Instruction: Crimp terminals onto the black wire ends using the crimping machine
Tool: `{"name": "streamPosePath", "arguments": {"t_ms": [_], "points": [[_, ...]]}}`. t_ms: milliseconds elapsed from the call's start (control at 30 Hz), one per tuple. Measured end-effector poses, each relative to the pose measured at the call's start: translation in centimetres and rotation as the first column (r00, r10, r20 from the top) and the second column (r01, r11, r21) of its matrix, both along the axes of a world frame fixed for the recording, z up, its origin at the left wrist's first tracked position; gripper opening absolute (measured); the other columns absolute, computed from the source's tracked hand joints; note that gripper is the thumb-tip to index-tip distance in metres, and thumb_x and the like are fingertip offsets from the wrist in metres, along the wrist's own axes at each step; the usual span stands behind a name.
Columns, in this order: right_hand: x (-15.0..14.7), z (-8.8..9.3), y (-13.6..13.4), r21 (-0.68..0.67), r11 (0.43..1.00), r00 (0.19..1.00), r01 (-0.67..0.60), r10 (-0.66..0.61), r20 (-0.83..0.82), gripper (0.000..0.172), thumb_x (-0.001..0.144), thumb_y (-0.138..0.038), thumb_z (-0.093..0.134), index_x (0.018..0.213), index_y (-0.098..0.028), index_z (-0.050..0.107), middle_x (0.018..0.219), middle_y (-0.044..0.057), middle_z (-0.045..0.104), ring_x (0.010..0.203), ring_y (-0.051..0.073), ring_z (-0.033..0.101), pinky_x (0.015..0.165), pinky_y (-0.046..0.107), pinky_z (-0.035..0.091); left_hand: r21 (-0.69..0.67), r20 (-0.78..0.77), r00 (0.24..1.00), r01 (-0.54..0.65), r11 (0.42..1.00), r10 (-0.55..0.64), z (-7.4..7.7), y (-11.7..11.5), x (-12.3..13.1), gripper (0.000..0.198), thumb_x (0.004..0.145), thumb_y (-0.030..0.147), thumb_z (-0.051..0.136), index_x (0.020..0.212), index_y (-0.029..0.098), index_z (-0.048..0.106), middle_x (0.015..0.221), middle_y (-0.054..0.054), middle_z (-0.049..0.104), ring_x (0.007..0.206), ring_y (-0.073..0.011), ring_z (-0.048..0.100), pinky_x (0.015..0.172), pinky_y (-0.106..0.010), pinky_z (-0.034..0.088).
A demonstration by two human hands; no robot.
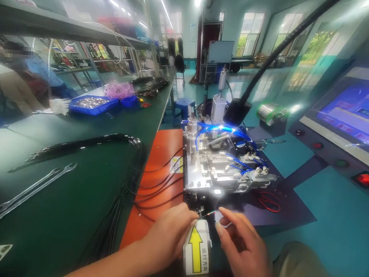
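My left hand (pixel 170 230) is closed, with thumb and fingers pinching a thin black cable. The cable's stripped end (pixel 210 213), with fine coloured wires, sticks out to the right of the fingertips. Just beyond that end is my right hand (pixel 247 252), its thumb and index finger apart and nothing visible between them. Below and between both hands sits a white cover with a yellow arrow (pixel 196 249) and printed characters. Directly ahead stands a metal machine (pixel 221 163) with cylinders and blue air tubes. Several black cables (pixel 159 188) cross an orange plate (pixel 166 147) beside it.
On the green bench (pixel 82 159) lie two wrenches (pixel 31 194), a black cable bundle (pixel 83 144) and a blue tray (pixel 92 104) of small metal parts. A control screen (pixel 361 111) stands right. A solder spool (pixel 272 114) sits behind the machine. Another person (pixel 22 77) is far left.
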State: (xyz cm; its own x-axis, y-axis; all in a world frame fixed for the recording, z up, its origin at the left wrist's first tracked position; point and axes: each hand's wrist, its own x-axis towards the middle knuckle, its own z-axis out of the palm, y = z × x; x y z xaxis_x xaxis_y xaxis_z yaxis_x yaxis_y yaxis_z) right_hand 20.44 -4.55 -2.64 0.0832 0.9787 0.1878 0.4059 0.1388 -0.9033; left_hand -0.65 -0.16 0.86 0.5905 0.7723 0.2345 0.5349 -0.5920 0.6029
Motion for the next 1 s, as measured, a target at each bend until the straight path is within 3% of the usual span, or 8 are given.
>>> {"name": "streamPosePath", "arguments": {"t_ms": [133, 433, 767, 867, 1000], "points": [[-0.1, 0.1, 0.1, 0.118, 0.992, 0.991, -0.039, 0.023, 0.131, 0.032, 0.096, -0.027, 0.054, 0.127, -0.028, 0.062, 0.104, 0.006, 0.068, 0.088, 0.019, 0.067, 0.077, 0.027, 0.055, -0.022, -0.011, 1.000, -0.006, 1.000, 0.006, 0.3, -0.1, 0.2, 0.027, 0.101, 0.025, 0.037, 0.099, 0.016, 0.063, 0.081, -0.007, 0.058, 0.075, -0.0188, 0.053, 0.067, -0.029, 0.043], [-0.4, -0.2, -0.3, 0.227, 0.970, 0.965, -0.082, 0.020, 0.263, 0.038, 0.097, -0.023, 0.050, 0.133, -0.025, 0.058, 0.114, 0.009, 0.067, 0.104, 0.023, 0.067, 0.086, 0.031, 0.056, -0.062, -0.027, 0.999, -0.022, 0.998, 0.020, 0.2, -0.1, 0.2, 0.029, 0.102, 0.027, 0.036, 0.098, 0.017, 0.062, 0.084, -0.007, 0.058, 0.078, -0.0187, 0.053, 0.071, -0.029, 0.044], [-1.1, -1.2, -0.9, 0.253, 0.959, 0.943, -0.128, 0.038, 0.331, 0.048, 0.097, -0.019, 0.048, 0.144, -0.021, 0.045, 0.124, 0.012, 0.064, 0.113, 0.024, 0.064, 0.089, 0.031, 0.056, -0.109, -0.014, 0.998, -0.068, 0.992, 0.067, 0.5, -0.2, 0.4, 0.029, 0.102, 0.028, 0.038, 0.094, 0.017, 0.063, 0.084, -0.007, 0.059, 0.078, -0.0184, 0.055, 0.071, -0.029, 0.045], [-1.3, -1.1, -0.8, 0.255, 0.961, 0.946, -0.109, 0.022, 0.323, 0.042, 0.096, -0.020, 0.049, 0.138, -0.021, 0.050, 0.119, 0.011, 0.066, 0.109, 0.024, 0.065, 0.088, 0.031, 0.055, -0.117, -0.005, 0.997, -0.076, 0.990, 0.076, 0.5, -0.1, 0.4, 0.029, 0.102, 0.029, 0.038, 0.093, 0.018, 0.063, 0.083, -0.007, 0.060, 0.076, -0.0181, 0.055, 0.069, -0.029, 0.044], [-1.5, -0.3, 0.0, 0.192, 0.981, 0.973, -0.034, -0.012, 0.231, 0.021, 0.097, -0.024, 0.050, 0.115, -0.023, 0.060, 0.103, 0.006, 0.069, 0.091, 0.020, 0.068, 0.078, 0.028, 0.055, -0.112, 0.018, 0.998, -0.053, 0.992, 0.056, 0.5, -0.1, 0.4, 0.030, 0.102, 0.030, 0.037, 0.093, 0.018, 0.063, 0.085, -0.007, 0.060, 0.078, -0.0180, 0.055, 0.069, -0.028, 0.044]]}}
